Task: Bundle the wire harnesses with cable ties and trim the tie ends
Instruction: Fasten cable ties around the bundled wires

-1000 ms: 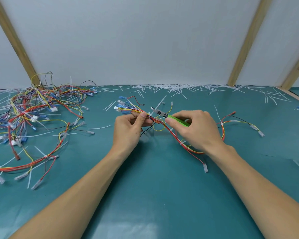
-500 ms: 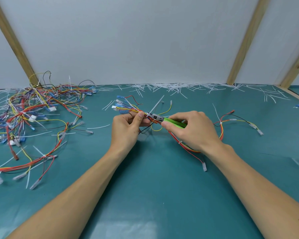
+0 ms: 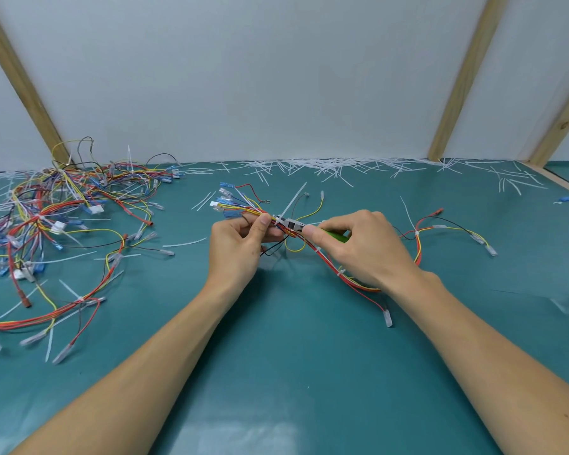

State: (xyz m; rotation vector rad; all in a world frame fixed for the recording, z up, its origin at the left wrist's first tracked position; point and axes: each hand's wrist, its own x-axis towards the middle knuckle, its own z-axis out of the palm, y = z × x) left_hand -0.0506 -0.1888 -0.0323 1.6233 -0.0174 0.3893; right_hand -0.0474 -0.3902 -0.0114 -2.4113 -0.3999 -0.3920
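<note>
Compared with a second ago, your right hand has brought the green-handled cutter leftward; its tip now meets the cable tie at the wire harness, held above the green mat. Your left hand pinches the harness between thumb and fingers. Your right fingers curl around the cutter. No legible writing appears.

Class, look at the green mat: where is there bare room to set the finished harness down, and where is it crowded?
Bare mat lies between the forearms, and right of the right hand. Crowded: the wire pile at left and the trimmed tie ends along the back wall.
</note>
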